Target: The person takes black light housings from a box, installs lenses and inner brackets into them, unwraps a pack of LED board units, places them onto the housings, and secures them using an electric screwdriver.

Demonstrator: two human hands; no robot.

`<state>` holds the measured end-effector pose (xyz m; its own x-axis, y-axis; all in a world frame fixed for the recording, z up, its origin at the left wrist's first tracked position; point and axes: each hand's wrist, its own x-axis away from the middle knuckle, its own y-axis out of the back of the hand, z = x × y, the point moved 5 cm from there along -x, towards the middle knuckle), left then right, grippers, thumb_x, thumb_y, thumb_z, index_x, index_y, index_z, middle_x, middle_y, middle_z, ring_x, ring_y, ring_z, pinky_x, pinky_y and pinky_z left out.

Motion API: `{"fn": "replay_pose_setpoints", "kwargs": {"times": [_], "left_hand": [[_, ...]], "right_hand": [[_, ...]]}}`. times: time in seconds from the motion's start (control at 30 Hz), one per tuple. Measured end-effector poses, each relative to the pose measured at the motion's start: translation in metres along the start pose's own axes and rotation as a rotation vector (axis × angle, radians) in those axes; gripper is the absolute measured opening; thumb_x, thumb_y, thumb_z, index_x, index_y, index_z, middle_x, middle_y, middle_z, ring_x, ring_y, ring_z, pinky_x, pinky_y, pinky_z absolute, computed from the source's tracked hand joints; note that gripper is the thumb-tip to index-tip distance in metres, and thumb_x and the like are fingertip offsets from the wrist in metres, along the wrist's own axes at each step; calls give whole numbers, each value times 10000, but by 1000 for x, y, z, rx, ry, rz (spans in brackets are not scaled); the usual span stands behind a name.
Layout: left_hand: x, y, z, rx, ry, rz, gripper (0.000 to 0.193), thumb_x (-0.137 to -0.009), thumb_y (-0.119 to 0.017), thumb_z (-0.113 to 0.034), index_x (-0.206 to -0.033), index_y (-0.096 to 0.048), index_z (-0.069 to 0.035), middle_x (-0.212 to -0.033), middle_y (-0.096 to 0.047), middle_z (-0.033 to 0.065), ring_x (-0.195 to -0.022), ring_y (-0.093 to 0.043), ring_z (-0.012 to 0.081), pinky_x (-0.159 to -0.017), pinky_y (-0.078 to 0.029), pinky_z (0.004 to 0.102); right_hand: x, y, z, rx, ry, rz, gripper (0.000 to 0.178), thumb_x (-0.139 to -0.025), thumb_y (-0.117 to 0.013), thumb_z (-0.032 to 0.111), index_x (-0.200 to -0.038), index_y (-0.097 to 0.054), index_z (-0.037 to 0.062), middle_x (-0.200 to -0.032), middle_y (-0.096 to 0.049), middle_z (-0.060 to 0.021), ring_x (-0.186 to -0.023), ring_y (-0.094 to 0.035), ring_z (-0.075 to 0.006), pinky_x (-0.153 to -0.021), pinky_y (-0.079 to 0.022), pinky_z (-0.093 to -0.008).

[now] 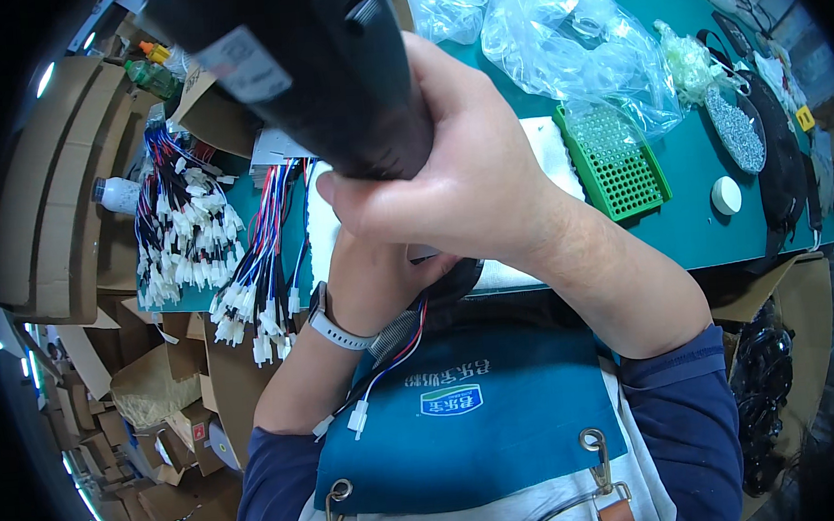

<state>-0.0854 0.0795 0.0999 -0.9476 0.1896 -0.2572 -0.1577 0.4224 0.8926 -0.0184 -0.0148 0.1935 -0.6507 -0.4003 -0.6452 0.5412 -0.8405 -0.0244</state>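
Note:
A black power screwdriver (330,84) with a pale label and a switch looms large, close to the camera. My right hand (473,162) is wrapped round its lower part; the tip is out of sight. Beneath it, my left hand (369,263) is closed round a dark part, mostly covered by the right hand. The black edge of that part (462,279) shows just past the fingers. From it, red, blue and black wires with white connectors (358,417) hang over my teal apron (506,465). A white mat (325,237) lies on the table behind the hands.
Bundled wires with white plugs (191,227) and another bundle (261,289) lie at the left. To the right are a green perforated tray (661,188), a dish of small screws (738,131) and a white lid (725,196). Clear plastic bags (566,36) lie behind; cardboard boxes (60,196) stand leftward.

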Motion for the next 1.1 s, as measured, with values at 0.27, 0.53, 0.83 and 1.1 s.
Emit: {"fn": "replay_pose_setpoints", "kwargs": {"times": [0.27, 0.53, 0.83, 1.1], "left_hand": [[-4, 6, -15, -169, -21, -51, 377, -789, -712, -285, -1086, -624, -70, -979, -648, 131, -887, -637, 296, -744, -511, 414], [10, -7, -1, -372, -17, 9, 426, -807, -697, -337, -1137, -600, -84, -1050, -626, 135, -934, -623, 301, -761, -505, 426], [-2, -6, 0, -165, -23, 14, 421, -830, -666, -366, -1124, -609, -71, -1054, -625, 151, -942, -614, 331, -807, -493, 429], [-5, 24, -20, 33, -70, -66, 728, -697, -747, -304, -1265, -441, 34, -1189, -521, 201, -1090, -483, 363, -957, -381, 428]], "right_hand": [[-5, -21, -8, -15, -168, 314, 557, -628, -724, 119, -1148, -546, 28, -894, -635, -72, -831, -603, -131, -757, -482, -278], [-5, -26, -1, 26, -100, 387, 551, -588, -703, 230, -1082, -583, 17, -872, -654, -168, -825, -645, -312, -782, -522, -358], [-8, -13, -8, -156, -193, 299, 479, -654, -725, 120, -1090, -573, -7, -871, -629, -64, -784, -604, -142, -749, -493, -285], [18, 107, 40, -267, 73, -286, 503, -801, -568, 147, -1242, -382, -11, -732, -467, -70, -622, -466, -150, -606, -399, -299]]}}
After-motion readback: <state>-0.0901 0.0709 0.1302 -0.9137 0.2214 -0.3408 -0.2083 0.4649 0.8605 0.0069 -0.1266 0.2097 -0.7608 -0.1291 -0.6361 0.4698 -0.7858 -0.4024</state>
